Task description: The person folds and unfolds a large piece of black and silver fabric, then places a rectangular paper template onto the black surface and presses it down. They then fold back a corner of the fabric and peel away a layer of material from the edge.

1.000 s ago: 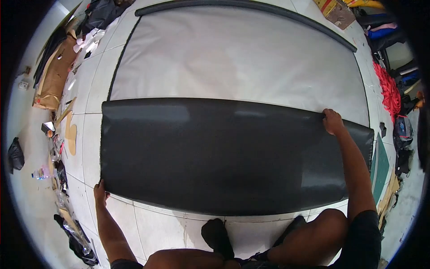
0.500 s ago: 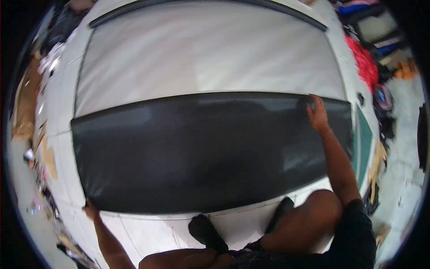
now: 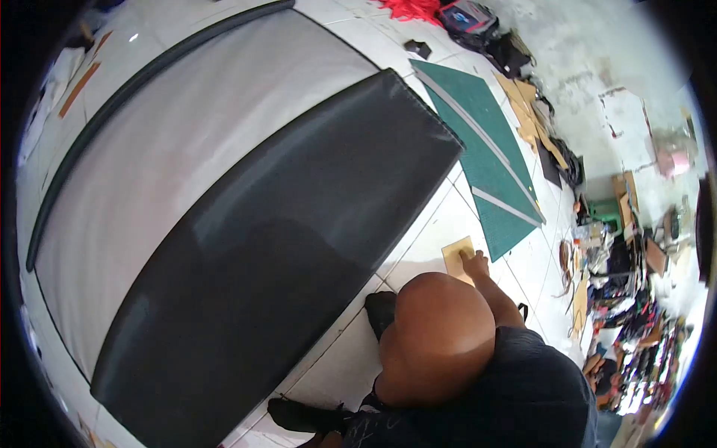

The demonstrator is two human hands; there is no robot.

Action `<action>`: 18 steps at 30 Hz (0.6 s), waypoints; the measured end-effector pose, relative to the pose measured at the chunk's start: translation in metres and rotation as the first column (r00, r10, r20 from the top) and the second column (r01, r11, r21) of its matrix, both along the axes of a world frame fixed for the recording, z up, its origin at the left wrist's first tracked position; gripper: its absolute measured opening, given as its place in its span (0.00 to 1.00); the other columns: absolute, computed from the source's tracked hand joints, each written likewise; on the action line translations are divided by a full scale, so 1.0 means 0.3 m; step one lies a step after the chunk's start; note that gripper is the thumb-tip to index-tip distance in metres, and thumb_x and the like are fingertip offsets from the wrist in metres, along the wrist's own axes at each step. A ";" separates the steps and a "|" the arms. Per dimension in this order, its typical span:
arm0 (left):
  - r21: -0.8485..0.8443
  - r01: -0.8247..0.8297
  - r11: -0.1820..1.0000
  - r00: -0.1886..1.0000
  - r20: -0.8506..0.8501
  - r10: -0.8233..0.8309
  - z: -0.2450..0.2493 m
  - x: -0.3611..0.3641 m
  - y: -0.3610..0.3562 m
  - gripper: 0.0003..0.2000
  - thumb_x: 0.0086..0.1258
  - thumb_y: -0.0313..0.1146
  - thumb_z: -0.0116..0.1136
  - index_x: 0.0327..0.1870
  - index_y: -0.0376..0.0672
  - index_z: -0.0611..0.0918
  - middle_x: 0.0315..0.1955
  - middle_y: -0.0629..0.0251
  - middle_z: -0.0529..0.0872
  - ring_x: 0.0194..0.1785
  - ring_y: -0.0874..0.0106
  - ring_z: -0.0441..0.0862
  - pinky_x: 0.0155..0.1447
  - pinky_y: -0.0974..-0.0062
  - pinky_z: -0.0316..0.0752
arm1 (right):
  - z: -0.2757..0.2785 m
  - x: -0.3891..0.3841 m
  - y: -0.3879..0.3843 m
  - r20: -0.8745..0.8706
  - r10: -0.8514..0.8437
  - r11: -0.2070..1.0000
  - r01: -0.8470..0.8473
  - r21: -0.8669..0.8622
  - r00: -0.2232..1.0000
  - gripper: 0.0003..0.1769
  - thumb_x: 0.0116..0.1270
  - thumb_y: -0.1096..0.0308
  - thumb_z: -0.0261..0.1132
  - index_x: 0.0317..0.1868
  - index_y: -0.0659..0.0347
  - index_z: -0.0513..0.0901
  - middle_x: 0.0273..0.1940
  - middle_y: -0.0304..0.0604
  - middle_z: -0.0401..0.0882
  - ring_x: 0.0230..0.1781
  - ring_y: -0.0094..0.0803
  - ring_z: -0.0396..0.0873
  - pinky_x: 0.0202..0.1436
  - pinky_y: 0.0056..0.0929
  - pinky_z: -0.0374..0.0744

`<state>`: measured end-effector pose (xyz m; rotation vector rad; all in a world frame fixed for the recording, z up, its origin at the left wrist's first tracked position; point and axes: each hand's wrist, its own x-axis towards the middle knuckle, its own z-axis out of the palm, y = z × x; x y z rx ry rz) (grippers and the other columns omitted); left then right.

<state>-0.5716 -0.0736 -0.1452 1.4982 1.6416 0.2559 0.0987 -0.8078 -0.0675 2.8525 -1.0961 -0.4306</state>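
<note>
A white tiled floor of a cluttered workroom carried everything, with scraps and bags heaped along its far right edge. On it lay a small tan cardboard rectangle, flat, between the near edge of the black sheet and the near corner of the green cutting mat, just beside the mat. The right hand rested its fingertips on the card's right side; whether its grip was pinching an edge or only pressing down could not be told. The left hand was out of view. This looked like the reach-and-take stage; a thin, stiff card on smooth tile would need a fingertip worked under one edge. The black sheet looked matte and leathery, folded over its pale grey underside. A bare knee filled the foreground.
</note>
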 end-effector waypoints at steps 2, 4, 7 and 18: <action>-0.073 0.091 0.993 0.995 -0.028 -0.093 -0.020 0.181 -0.054 0.23 0.66 0.42 0.59 0.58 0.38 0.71 0.41 0.59 0.82 0.37 0.60 0.79 0.41 0.67 0.78 | 0.041 -0.038 0.037 0.066 -0.068 0.997 0.065 0.043 0.995 0.44 0.58 0.32 0.61 0.64 0.59 0.68 0.60 0.59 0.69 0.60 0.55 0.72 0.62 0.52 0.71; -0.096 0.200 0.975 0.977 -0.060 -0.206 0.009 0.424 -0.102 0.23 0.67 0.42 0.59 0.58 0.38 0.72 0.41 0.59 0.82 0.38 0.61 0.79 0.41 0.67 0.78 | 0.078 -0.055 0.027 0.116 -0.072 0.994 0.061 0.094 0.991 0.45 0.57 0.31 0.61 0.62 0.59 0.69 0.59 0.59 0.70 0.59 0.53 0.72 0.61 0.51 0.71; -0.095 0.336 0.937 0.935 -0.089 -0.344 0.052 0.657 -0.126 0.23 0.67 0.43 0.58 0.58 0.39 0.72 0.41 0.59 0.82 0.39 0.61 0.80 0.43 0.68 0.78 | 0.139 -0.070 -0.013 0.135 0.047 0.994 -0.060 0.090 0.990 0.49 0.49 0.30 0.68 0.58 0.63 0.72 0.54 0.57 0.74 0.56 0.50 0.74 0.59 0.48 0.74; -0.024 0.623 0.782 0.719 -0.375 -0.585 0.212 0.935 0.012 0.22 0.69 0.44 0.57 0.58 0.40 0.74 0.42 0.58 0.81 0.43 0.61 0.80 0.48 0.68 0.77 | 0.144 -0.094 -0.202 0.074 0.064 0.926 -0.087 0.367 0.995 0.34 0.40 0.45 0.81 0.35 0.63 0.77 0.31 0.45 0.79 0.34 0.36 0.80 0.39 0.31 0.79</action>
